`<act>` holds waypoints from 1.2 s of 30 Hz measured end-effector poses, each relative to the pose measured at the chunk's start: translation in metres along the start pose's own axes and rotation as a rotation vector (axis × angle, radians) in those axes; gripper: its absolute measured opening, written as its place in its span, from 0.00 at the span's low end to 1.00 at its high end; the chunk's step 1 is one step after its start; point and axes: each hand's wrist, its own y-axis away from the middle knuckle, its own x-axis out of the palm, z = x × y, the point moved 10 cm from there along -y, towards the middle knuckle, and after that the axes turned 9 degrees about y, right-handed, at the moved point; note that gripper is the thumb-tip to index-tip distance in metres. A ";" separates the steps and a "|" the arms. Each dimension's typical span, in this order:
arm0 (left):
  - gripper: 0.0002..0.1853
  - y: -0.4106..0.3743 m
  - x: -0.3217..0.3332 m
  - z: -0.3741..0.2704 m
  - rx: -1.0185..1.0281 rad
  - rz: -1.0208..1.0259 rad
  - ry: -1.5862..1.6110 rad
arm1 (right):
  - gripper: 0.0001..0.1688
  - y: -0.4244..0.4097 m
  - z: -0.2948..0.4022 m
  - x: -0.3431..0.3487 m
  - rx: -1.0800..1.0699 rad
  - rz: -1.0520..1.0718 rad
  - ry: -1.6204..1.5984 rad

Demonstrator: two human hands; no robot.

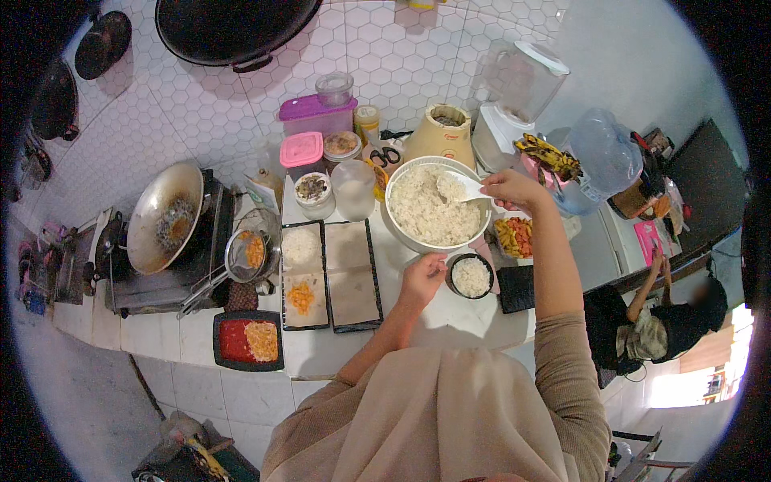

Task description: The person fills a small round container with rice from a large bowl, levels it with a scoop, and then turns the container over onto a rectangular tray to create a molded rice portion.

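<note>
My right hand (515, 191) grips a white rice paddle (468, 187), its blade in the cooked rice (430, 211) that fills a large white bowl (402, 238). My left hand (423, 278) hovers below this bowl, its fingers loosely bent and nothing visible in them. Just right of it is a small black bowl (453, 290) packed with rice (471, 277). Left of my hands lie two lined black trays. The nearer one, a black tray (355, 274), holds nothing; in the other black tray (304, 274) are a rice mound (300, 246) and orange chopped food (300, 296).
Left stand a wok (164, 220) on a stove (181, 289), a strainer (246, 256) and a pan of red sauce and crumbed food (232, 340). Jars (314, 196) and a blender base (443, 135) line the back. Bananas (547, 156) lie right; beyond, a person (662, 325) works.
</note>
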 end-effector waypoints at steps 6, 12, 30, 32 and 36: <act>0.13 0.001 -0.001 -0.020 -0.110 0.012 -0.157 | 0.20 0.013 -0.011 -0.002 0.000 -0.056 -0.140; 0.15 0.005 0.003 0.000 -0.391 -0.028 0.021 | 0.17 0.030 -0.023 0.009 -0.013 -0.145 -0.257; 0.16 0.011 0.006 -0.025 0.101 -0.108 -0.083 | 0.20 0.070 -0.027 0.019 -0.089 -0.265 -0.378; 0.16 0.012 0.007 -0.026 0.077 -0.081 -0.098 | 0.20 0.082 -0.033 0.027 -0.071 -0.236 -0.473; 0.14 0.014 0.012 -0.020 0.030 -0.080 0.027 | 0.21 0.114 -0.045 0.037 -0.022 -0.273 -0.474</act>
